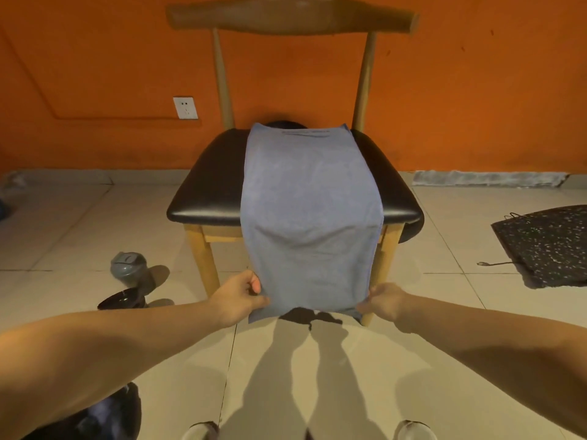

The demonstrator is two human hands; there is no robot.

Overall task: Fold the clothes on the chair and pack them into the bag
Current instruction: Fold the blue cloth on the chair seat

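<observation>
Blue garment (309, 198) (draped over chair (206, 185)), left hand (236, 298) pinching its near-left corner; right hand (382, 300) its near-right corner

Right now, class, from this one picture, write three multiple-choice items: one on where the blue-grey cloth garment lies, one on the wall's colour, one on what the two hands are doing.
1. Where does the blue-grey cloth garment lie? A on the floor; B over the wooden chair's black padded seat; C in a bag.
2. What colour is the wall? A white; B green; C orange.
3. What are the left hand and right hand doing? A pinching the garment's lower corners; B pressing the seat; C hanging idle.
Answers: 1 B, it drapes over the seat's front edge; 2 C, orange fills the background; 3 A, fingers pinch each corner.
</observation>
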